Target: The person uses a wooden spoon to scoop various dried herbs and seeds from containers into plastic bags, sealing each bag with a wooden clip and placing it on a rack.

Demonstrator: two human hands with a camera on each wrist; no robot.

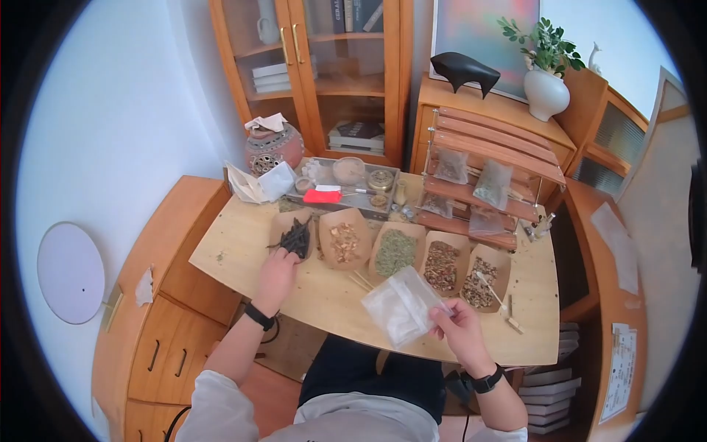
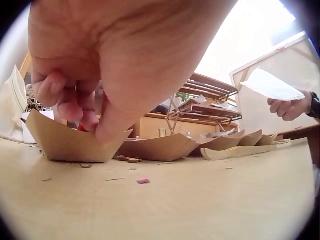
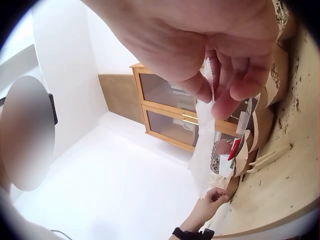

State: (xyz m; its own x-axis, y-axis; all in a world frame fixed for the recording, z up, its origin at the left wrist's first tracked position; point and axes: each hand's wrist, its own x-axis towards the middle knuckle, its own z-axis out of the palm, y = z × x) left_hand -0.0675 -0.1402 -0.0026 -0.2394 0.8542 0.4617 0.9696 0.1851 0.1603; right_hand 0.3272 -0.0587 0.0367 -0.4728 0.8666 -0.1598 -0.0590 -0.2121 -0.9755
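Observation:
My left hand [image 1: 276, 280] is at the near side of a brown paper tray [image 2: 75, 142] holding dark dried strips [image 1: 296, 237]. Its fingers curl over the tray's rim, and the thumb lies against the outside of the near wall. The fingertips inside are partly hidden. Over the table's front edge, my right hand [image 1: 462, 328] pinches a clear zip bag [image 1: 401, 306] by one edge between thumb and fingers. The bag hangs flat and slants to the left; in the right wrist view the plastic [image 3: 202, 145] shows nearly edge-on.
More paper trays stand in a row: pale brown chips [image 1: 345, 241], green dried leaves [image 1: 395, 253] and mixed dried pieces [image 1: 442, 265]. Behind are a grey tray [image 1: 357, 210] of small dishes, a patterned pot [image 1: 272, 147] and a wooden rack [image 1: 486, 184] with filled bags. Wooden sticks [image 1: 361, 280] lie nearby.

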